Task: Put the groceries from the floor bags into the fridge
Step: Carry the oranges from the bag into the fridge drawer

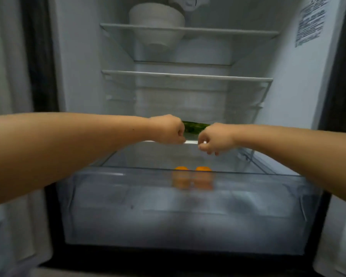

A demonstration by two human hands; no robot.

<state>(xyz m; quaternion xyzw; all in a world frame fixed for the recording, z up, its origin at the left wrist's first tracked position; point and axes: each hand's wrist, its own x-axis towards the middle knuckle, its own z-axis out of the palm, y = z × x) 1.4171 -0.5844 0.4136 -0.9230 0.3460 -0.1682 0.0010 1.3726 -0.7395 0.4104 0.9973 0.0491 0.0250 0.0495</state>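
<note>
- Head view: both bare arms are reaching into the open fridge (84,76), above the clear drawer (168,206).
- The left hand (168,129) is curling into a fist; whether it is gripping the green vegetable (194,127) I cannot tell.
- The right hand (214,139) is sitting loosely curled, fingers partly bent, just beside the same green vegetable.
- The vegetable is lying on the lowest shelf, between the two hands.
- Two oranges (192,177) are sitting side by side inside the drawer.
- A stack of white bowls (157,19) is resting on the top shelf.
</note>
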